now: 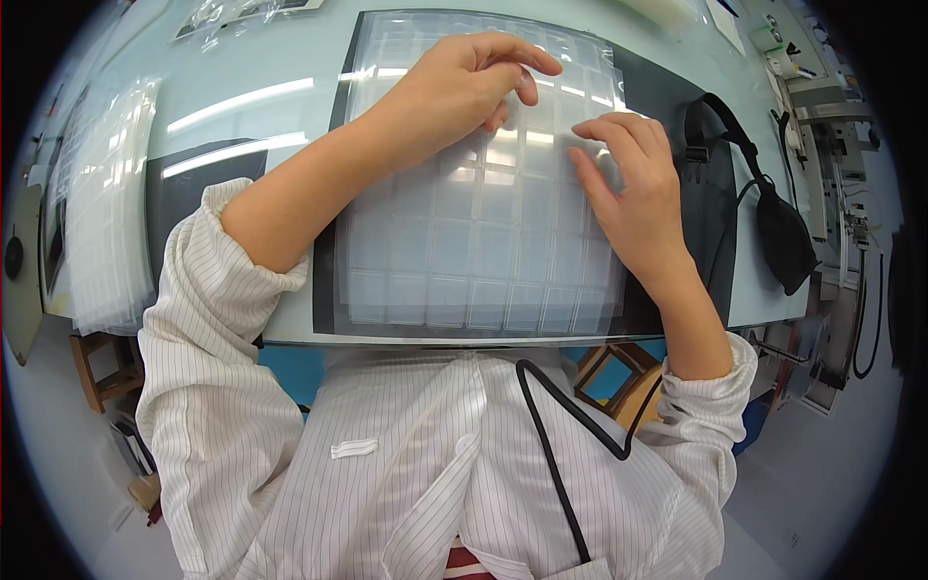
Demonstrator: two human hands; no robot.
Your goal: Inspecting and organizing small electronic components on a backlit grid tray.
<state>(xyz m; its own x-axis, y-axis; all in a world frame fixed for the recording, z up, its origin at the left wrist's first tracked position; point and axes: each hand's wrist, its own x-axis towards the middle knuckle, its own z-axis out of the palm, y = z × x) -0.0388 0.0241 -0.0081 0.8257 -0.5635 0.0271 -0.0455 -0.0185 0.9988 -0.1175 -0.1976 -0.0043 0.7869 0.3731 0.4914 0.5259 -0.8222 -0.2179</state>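
A stack of clear plastic sheets [425,251], marked off in a grid of rectangular cells, lies in front of me on a black mat [710,222]. Over the far middle of the sheets is my left hand [464,87], its index finger stretched out and the others loosely bent, with nothing visible in it. My right hand [633,179] is above the right side of the stack, thumb and fingers apart and holding nothing. Whether either hand touches the top sheet is hard to tell. Bright lamp reflections cross the plastic between the hands.
Another pile of clear sheets [106,213] stands at the table's left edge, beside a dark mat [203,193]. A black strap with a pouch [783,237] lies at the right. Clear plastic pieces [237,12] are at the far left. Wooden stools [619,377] show below the glass-topped table.
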